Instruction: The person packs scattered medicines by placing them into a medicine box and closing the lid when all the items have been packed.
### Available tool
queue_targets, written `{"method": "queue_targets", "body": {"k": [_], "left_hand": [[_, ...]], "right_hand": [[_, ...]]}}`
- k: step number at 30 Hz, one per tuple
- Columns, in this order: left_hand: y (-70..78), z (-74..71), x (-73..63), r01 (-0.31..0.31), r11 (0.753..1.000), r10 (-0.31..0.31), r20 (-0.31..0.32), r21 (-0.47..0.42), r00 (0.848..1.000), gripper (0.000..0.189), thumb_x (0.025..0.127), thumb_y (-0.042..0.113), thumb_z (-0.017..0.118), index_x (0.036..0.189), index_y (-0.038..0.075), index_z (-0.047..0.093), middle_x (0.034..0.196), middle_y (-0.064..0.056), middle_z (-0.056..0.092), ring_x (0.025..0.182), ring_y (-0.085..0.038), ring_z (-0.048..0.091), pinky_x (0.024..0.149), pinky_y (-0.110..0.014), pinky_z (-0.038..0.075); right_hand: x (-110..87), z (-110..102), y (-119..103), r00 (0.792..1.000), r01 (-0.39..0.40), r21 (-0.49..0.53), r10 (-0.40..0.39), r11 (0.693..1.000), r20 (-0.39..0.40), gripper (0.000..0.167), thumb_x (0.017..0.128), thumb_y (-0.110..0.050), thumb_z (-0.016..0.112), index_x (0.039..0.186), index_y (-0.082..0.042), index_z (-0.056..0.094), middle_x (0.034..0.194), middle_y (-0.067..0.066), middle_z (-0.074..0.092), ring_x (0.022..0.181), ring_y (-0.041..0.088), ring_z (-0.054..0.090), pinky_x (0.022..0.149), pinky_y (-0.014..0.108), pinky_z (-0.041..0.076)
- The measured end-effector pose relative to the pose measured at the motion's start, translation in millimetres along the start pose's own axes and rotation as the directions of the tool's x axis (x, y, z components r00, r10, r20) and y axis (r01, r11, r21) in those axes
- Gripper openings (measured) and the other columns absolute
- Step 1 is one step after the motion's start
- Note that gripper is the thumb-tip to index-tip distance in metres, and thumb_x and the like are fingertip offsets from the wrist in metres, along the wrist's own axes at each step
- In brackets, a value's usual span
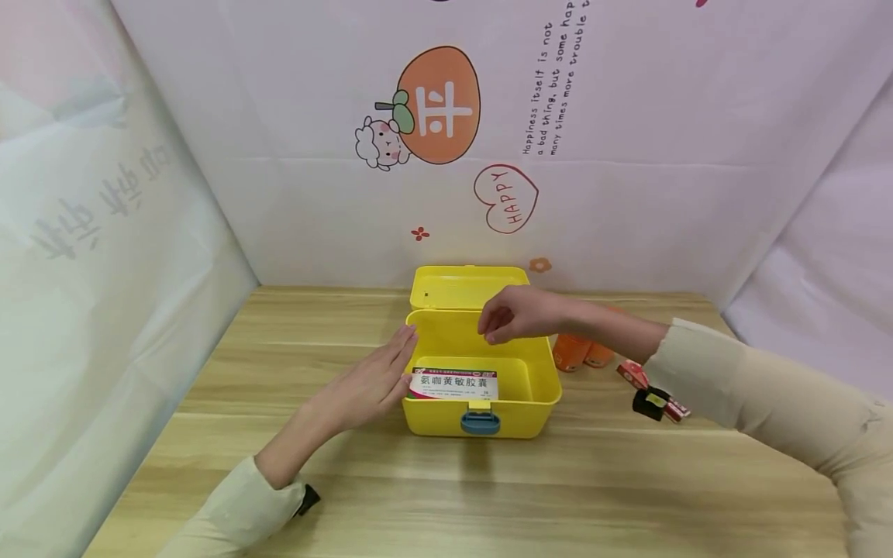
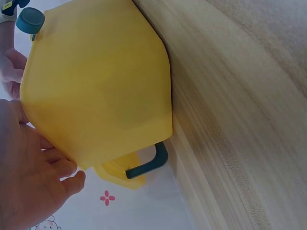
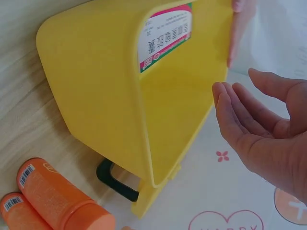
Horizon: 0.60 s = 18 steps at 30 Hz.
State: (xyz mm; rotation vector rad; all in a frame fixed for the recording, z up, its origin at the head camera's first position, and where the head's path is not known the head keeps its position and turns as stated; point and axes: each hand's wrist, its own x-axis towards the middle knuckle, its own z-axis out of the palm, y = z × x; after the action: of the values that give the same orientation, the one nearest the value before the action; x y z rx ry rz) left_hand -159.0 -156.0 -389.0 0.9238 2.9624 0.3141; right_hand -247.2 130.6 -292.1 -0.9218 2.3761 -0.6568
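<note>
One carton (image 1: 453,384) lies in one yellow box (image 1: 432,420), left hand (image 1: 366,387) beside it, right hand (image 1: 529,311) above, fingers (image 3: 228,115) released.

Yellow plastic box (image 1: 512,422) on the wood-grain tabletop (image 1: 279,364), its yellow plastic lid (image 1: 469,287) behind it, the printed white backdrop (image 1: 314,217) farther back. Inside, front left — a white, pink-edged rectangular carton (image 1: 453,384). Right of the box: two orange cylindrical bottles (image 1: 570,353); farther right and nearer the viewer — a red-and-white pack (image 1: 630,373), partly hidden by the right sleeve (image 1: 739,387).
</note>
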Motion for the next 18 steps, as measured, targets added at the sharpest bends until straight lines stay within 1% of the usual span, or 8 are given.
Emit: {"method": "queue_targets", "body": {"k": [5, 7, 12, 18], "left_hand": [[-1.2, 1.1, 0.0, -0.001, 1.0, 0.001, 0.0, 0.004, 1.0, 0.065, 0.108, 0.035, 0.036, 0.159, 0.004, 0.01, 0.17, -0.009, 0.006, 0.157, -0.022, 0.007, 0.125, -0.044, 0.023], [-1.0, 1.4, 0.1, 0.0, 1.0, 0.0, 0.003, 0.003, 1.0, 0.065, 0.108, 0.035, 0.036, 0.159, 0.004, 0.01, 0.17, -0.008, 0.006, 0.157, -0.021, 0.007, 0.125, -0.043, 0.022], [-1.0, 2.1, 0.5, 0.002, 1.0, -0.002, 0.005, 0.0, 1.0, 0.065, 0.108, 0.034, 0.036, 0.159, 0.004, 0.01, 0.17, -0.008, 0.005, 0.157, -0.02, 0.007, 0.125, -0.043, 0.022], [-1.0, 2.3, 1.1, -0.002, 1.0, 0.002, -0.006, 0.002, 1.0, 0.065, 0.108, 0.033, 0.037, 0.159, 0.003, 0.012, 0.169, -0.01, 0.007, 0.157, -0.023, 0.01, 0.124, -0.044, 0.024]], "right_hand": [[-16.3, -1, 4, 1.0, 0.023, 0.066, -0.022, 0.998, -0.016, 0.021, 0.094, -0.009, 0.067, 0.111, 0.003, 0.069, 0.103, 0.015, 0.073, 0.091, 0.019, 0.067, 0.086, 0.029, 0.059], [-22.5, 0, 7, 0.999, 0.028, 0.077, -0.026, 0.997, -0.025, 0.022, 0.094, -0.01, 0.067, 0.112, 0.003, 0.069, 0.104, 0.016, 0.073, 0.093, 0.02, 0.067, 0.086, 0.03, 0.059], [-37.2, 0, 13, 0.999, 0.014, 0.113, -0.008, 0.993, -0.048, 0.023, 0.094, -0.011, 0.067, 0.113, 0.002, 0.068, 0.105, 0.014, 0.073, 0.096, 0.021, 0.068, 0.086, 0.029, 0.059], [-55.3, 3, 23, 0.995, 0.011, 0.158, 0.005, 0.987, -0.096, 0.021, 0.094, -0.014, 0.068, 0.112, -0.003, 0.069, 0.104, 0.006, 0.073, 0.097, 0.019, 0.068, 0.087, 0.029, 0.059]]}}
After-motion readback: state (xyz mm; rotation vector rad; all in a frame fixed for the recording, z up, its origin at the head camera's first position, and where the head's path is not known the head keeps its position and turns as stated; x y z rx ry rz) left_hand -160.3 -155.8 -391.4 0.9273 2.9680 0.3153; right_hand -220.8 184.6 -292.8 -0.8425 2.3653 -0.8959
